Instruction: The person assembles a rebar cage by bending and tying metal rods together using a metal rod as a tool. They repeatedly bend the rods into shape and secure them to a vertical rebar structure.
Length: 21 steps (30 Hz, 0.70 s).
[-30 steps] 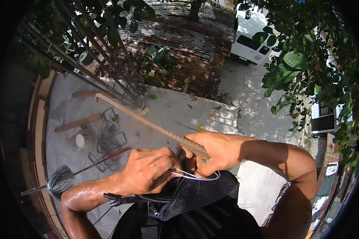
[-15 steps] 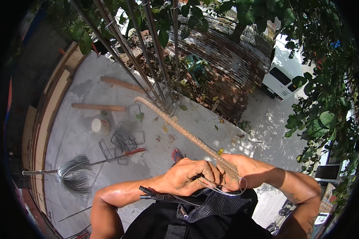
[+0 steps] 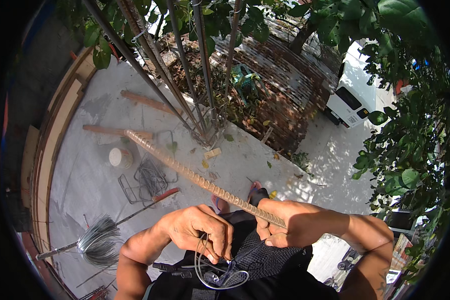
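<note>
My right hand (image 3: 302,222) grips the near end of a rust-brown ribbed steel bar (image 3: 205,182). From there the bar slants up and left over the concrete floor, its far end blurred. Apart from it, my left hand (image 3: 197,229) is closed in a pinch on a thin grey wire (image 3: 220,288), which curls in a loose loop below the fingers. Behind the wire lies a black mesh bag (image 3: 272,255) against my dark clothing.
Upright steel bars (image 3: 185,65) rise near the concrete edge. On the floor lie wood pieces (image 3: 147,102), a white bucket (image 3: 120,158), bent metal frames (image 3: 152,177) and a rod carrying a wire bundle (image 3: 99,242). Beyond the edge stand a corrugated roof (image 3: 295,85) and a white van (image 3: 352,100).
My left hand has moved left, away from the right hand, with the wire. The bar's far end has swung left and slightly down while its near end stays in my right hand.
</note>
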{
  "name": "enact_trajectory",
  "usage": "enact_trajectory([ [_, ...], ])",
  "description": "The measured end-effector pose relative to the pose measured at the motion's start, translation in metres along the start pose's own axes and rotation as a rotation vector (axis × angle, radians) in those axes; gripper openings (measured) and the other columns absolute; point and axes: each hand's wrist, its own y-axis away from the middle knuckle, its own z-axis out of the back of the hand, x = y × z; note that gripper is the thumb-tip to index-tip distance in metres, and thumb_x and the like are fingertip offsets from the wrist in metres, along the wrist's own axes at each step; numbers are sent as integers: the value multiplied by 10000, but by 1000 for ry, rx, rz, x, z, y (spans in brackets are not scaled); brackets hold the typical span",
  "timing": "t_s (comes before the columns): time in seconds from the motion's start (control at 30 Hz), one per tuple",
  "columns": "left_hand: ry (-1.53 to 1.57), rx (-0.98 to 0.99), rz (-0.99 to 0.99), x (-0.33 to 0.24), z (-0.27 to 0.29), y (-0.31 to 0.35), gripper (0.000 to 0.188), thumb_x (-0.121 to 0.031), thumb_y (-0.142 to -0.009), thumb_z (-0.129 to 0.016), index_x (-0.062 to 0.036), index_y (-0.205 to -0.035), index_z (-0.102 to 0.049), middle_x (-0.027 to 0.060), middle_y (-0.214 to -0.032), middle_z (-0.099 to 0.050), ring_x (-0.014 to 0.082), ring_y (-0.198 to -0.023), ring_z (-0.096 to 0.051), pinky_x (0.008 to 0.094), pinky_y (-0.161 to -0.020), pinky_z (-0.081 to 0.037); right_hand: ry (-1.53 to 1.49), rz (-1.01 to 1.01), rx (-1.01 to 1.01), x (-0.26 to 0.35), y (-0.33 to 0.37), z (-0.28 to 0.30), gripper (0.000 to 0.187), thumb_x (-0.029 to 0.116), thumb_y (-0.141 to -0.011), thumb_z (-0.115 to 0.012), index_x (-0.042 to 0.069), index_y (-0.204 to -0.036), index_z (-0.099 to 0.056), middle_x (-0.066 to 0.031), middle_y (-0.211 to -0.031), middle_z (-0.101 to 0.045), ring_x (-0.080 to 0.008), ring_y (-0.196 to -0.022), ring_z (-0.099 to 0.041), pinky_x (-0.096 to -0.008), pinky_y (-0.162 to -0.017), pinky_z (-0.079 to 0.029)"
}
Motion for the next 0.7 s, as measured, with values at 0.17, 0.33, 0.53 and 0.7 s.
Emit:
enact_trajectory([
  [0.17,11,-620,-125,67,30,27,384,-340,-763,-729,16,-783,-587,122,-811,-566,149,-649,-491,271,-599,-396,21,43,162,-48,-61,77,313,223,-788,-719,19,-920,-522,-59,-803,-589,-173,-745,-571,-311,-701,-467],
  [0.33,124,-1404,-110,185,89,74,435,-428,-919,-463,-9,-849,-555,12,-670,-441,72,-492,-322,219,-442,-236,225,-243,148,-143,-121,172,215,222,-872,-618,38,-980,-591,-64,-755,-565,-171,-701,-556,-337,-663,-450],
  [0.53,-184,-2087,26,320,125,116,336,-298,-976,-435,3,-922,-576,-32,-587,-397,51,-444,-334,221,-387,-274,738,-429,-1,-296,-193,232,394,286,-775,-637,-25,-1016,-621,-231,-852,-634,-362,-808,-627,-427,-716,-477],
  [0.7,-241,-2154,229,388,152,146,255,-202,-964,-439,11,-909,-566,-23,-589,-425,53,-459,-369,216,-402,-298,563,-590,15,-353,-226,236,395,263,-771,-595,-88,-951,-617,-252,-828,-647,-352,-820,-649,-410,-703,-498],
])
